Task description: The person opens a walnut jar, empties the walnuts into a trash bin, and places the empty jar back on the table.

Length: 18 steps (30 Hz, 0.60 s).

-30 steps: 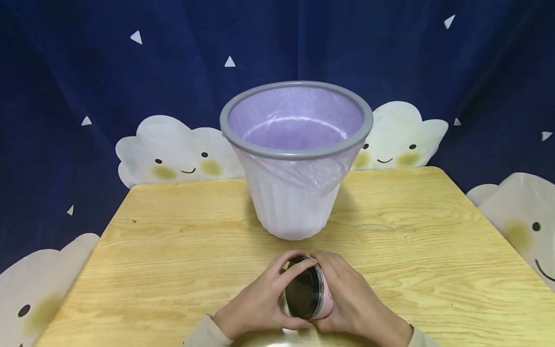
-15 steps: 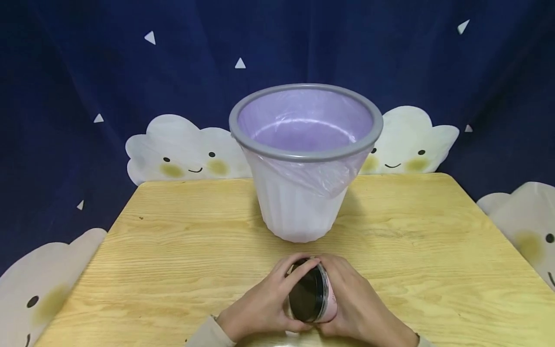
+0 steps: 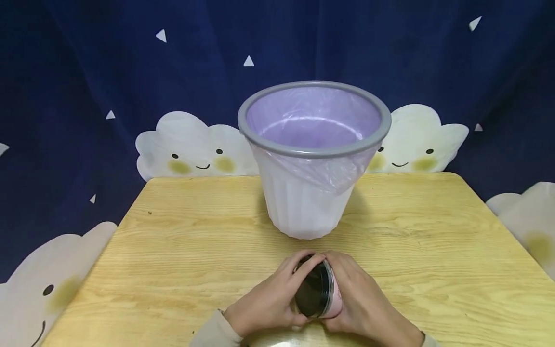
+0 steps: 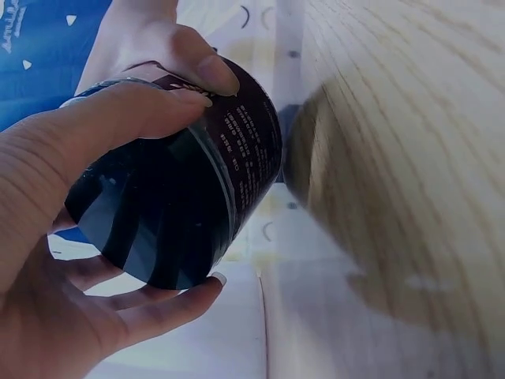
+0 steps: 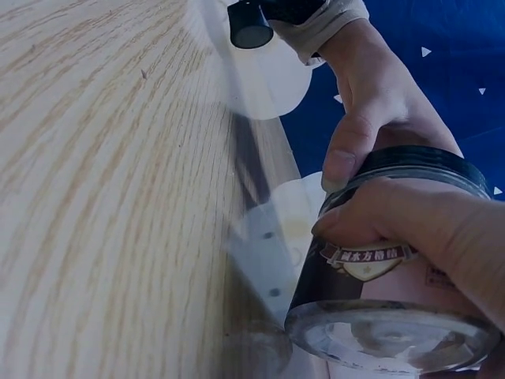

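A jar [image 3: 336, 301] with a black lid [image 3: 311, 295] and a pink and dark printed label lies tilted between both hands, just above or on the table near its front. My left hand [image 3: 270, 301] grips round the lid, thumb and fingers spread to its rim. In the left wrist view the lid [image 4: 158, 213] faces that palm. My right hand [image 3: 364, 303] holds the jar's body, its thumb lying across the label in the right wrist view. The clear base of the jar [image 5: 394, 335] shows there; I cannot make out anything inside.
A white bin [image 3: 303, 202] with a grey rim and a purple plastic liner stands upright behind the hands. It rests on the wooden table [image 3: 195, 250]. A dark blue curtain [image 3: 277, 38] with cloud and triangle prints hangs round the table's back and sides.
The whole head view has shifted, so bin, table and hands sit farther right in the frame. Both hands keep their grip on the jar, with little visible change.
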### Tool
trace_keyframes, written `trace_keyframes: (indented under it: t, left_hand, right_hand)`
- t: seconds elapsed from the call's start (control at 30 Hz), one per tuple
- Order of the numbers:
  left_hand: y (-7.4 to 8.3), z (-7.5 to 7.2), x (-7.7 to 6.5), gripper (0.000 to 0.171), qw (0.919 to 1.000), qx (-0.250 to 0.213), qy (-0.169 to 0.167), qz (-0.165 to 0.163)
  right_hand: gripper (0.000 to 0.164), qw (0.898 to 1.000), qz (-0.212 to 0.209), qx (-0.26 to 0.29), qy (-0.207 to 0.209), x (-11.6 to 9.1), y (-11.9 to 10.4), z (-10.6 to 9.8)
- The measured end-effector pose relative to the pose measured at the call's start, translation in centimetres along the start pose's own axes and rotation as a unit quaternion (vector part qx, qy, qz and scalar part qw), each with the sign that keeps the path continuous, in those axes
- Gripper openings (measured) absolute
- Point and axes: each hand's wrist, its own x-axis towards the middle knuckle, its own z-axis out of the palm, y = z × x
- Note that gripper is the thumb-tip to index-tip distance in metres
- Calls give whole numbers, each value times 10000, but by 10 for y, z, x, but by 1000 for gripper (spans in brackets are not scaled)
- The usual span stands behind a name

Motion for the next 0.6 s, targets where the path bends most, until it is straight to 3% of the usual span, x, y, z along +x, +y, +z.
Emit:
trace_keyframes:
  t: [0.4, 0.6]
  left_hand:
    - [-9, 5, 4, 114, 9984, -173, 185, 513]
    - [-11, 2, 3, 109, 9982, -316, 223, 465]
  right_hand:
    - [111, 10000, -24, 23, 17, 0, 3, 0]
    - [110, 9999, -79, 106, 33, 1, 4, 0]
